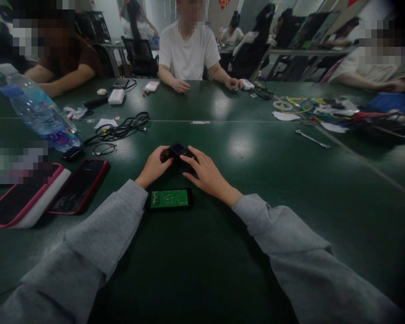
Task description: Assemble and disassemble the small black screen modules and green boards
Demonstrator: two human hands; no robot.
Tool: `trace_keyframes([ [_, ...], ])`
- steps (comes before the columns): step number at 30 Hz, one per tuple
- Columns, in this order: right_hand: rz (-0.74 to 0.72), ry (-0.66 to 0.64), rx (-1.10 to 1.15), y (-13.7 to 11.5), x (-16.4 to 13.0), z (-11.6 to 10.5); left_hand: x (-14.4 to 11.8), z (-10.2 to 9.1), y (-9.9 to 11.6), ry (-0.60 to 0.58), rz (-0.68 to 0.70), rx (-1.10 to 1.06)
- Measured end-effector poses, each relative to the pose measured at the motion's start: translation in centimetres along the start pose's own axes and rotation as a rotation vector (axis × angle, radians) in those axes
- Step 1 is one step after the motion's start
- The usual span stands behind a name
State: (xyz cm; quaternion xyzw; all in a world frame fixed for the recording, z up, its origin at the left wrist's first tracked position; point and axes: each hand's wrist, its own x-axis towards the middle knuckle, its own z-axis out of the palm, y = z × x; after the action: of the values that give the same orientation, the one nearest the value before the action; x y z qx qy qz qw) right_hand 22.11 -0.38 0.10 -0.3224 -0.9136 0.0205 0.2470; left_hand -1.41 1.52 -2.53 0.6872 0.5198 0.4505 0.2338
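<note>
Small black device (pixel 178 151): left hand (pixel 153 166) and right hand (pixel 205 173), fingers clamped on it; steadier kept low over surface (pixel 290 189), near circuit board (pixel 169 198).

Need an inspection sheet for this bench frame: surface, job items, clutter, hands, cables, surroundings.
Surface: dark green table, glossy, seam across.
Job's things: small black box between both hands; green circuit board lying just nearer the person.
Clutter: two red-cased phones, water bottle lying on its side, wrench.
Hands: left hand and right hand both on the box.
Cables: black cable bundle, loose.
Surroundings: other people seated opposite.
</note>
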Motion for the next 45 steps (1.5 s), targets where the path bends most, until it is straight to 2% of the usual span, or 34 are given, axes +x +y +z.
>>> trace_keyframes([
  [5,0.159,-0.063,0.116,0.3,-0.1,0.5,0.0,0.0,0.2,-0.002,0.002,0.004],
  [9,0.135,-0.051,0.137,0.2,-0.1,0.2,0.0,0.2,-0.1,0.007,0.013,-0.055],
  [11,0.102,0.022,0.15,0.0,-0.2,0.1,0.0,0.2,-0.4,0.015,0.016,-0.088],
  [14,0.102,0.243,0.184,0.0,-0.1,-0.1,0.0,0.2,-0.6,0.003,0.023,-0.081],
  [17,0.169,0.46,0.2,0.4,0.0,-0.2,0.0,0.1,-0.4,-0.002,0.006,-0.048],
  [19,0.251,0.491,0.206,1.0,0.1,0.0,0.0,0.1,-0.2,-0.001,-0.006,-0.036],
  [23,0.414,0.388,0.24,2.4,0.0,0.9,-0.1,0.0,0.4,-0.013,-0.004,-0.031],
  [26,0.438,0.324,0.232,3.0,-0.1,1.5,-0.1,-0.1,0.5,0.0,-0.003,-0.018],
  [32,0.325,0.379,0.008,1.6,0.1,0.7,0.1,-0.2,0.0,0.105,-0.025,0.027],
  [37,0.102,0.192,-0.063,0.0,0.1,0.0,0.1,0.0,0.0,0.026,-0.042,-0.123],
  [45,0.034,0.08,-0.071,0.1,0.1,-0.2,-0.1,0.0,0.9,-0.067,-0.006,-0.1],
])
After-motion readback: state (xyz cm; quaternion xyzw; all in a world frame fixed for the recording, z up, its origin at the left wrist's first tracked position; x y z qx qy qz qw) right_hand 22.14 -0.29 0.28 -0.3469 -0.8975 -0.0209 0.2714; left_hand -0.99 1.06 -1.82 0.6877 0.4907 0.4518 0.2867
